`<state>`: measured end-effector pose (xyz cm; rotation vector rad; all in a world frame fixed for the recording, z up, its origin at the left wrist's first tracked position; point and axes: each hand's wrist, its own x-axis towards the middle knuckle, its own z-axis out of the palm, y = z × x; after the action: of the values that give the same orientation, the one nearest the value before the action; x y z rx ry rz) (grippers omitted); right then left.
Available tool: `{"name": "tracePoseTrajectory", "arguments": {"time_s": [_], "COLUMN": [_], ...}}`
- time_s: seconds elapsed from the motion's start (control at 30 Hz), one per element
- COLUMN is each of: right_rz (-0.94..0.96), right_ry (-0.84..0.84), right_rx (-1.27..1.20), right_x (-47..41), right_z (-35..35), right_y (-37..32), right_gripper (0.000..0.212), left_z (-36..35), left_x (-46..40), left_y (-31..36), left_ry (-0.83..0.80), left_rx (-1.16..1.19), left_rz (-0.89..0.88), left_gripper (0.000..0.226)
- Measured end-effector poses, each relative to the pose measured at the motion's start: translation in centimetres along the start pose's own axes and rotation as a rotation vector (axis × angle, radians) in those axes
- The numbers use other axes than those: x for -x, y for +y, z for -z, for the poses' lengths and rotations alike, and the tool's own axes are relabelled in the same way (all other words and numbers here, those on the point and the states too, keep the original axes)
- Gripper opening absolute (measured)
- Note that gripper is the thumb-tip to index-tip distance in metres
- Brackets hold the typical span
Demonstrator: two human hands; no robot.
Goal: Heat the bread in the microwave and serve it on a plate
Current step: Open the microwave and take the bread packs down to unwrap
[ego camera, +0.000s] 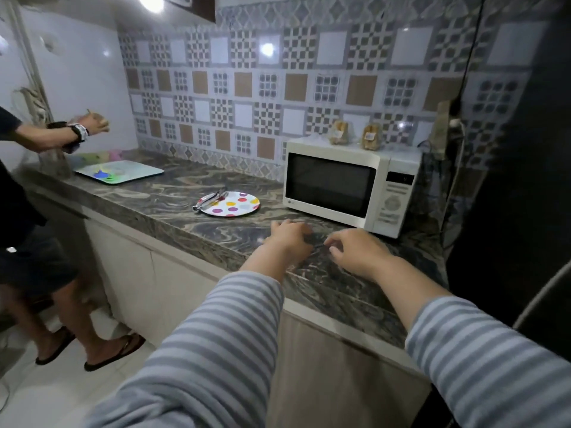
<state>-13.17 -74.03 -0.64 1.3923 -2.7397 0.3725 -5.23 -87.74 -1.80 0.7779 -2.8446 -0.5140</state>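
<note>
Both hands reach out over the marbled bench (185,208), in front of the white microwave (349,183) with its door shut. The left hand (289,239) has fingers loosely spread, gripping nothing. The right hand (355,250) curls its fingers loosely, and I can't tell whether it holds anything. Beyond the fingers to the left sits the polka-dot plate (234,205), metal tongs (208,199) on its rim. Two bagged breads (340,132) stand atop the microwave, well beyond the fingers.

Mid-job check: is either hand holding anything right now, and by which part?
Nothing is visibly held. The left hand and right hand hover with loosely curled fingers over the countertop.
</note>
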Motion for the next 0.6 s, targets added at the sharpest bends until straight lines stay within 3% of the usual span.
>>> {"name": "tracePoseTrajectory", "arguments": {"time_s": [0.23, 0.4, 0.6], "right_rz": [-0.175, -0.302, -0.377], "right_ry": [0.125, 0.212, 0.373], "right_rx": [-0.003, -0.043, -0.009], "right_x": [-11.4, -18.9, -25.7], "right_z": [1.7, 4.6, 7.1], "right_y": [7.0, 11.6, 17.4], "right_gripper": [0.030, 0.034, 0.045], "left_z": [0.4, 1.8, 2.1], "left_x": [-15.0, -25.2, -34.5], "left_y": [1.8, 4.5, 8.7], "left_ry": [0.043, 0.008, 0.080], "left_rx": [0.058, 0.143, 0.074], "left_rz": [-0.202, -0.384, -0.573], "left_gripper": [0.047, 0.062, 0.070]}}
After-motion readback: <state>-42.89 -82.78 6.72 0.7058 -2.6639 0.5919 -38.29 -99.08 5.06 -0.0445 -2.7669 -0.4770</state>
